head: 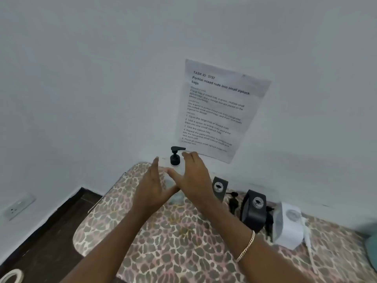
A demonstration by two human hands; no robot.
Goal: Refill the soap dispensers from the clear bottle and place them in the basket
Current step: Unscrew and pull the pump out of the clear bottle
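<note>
A clear bottle with a black pump top [175, 158] stands at the far edge of the leopard-print table [183, 242], against the wall. My left hand [151, 186] and my right hand [195, 176] flank it with fingers spread, and they hide most of its body. I cannot see either hand gripping it. To the right stand two black soap dispensers [219, 187] [254, 209] and a white soap dispenser [289, 223], all with open necks. Black pump heads [232, 201] lie between them, and a white pump [308, 242] lies beside the white one.
A printed sheet [220, 111] is stuck to the wall behind the bottle. Something teal [372, 248] shows at the right edge, cut off. On the left are dark floor, a wall socket [19, 205] and a tape roll [11, 276].
</note>
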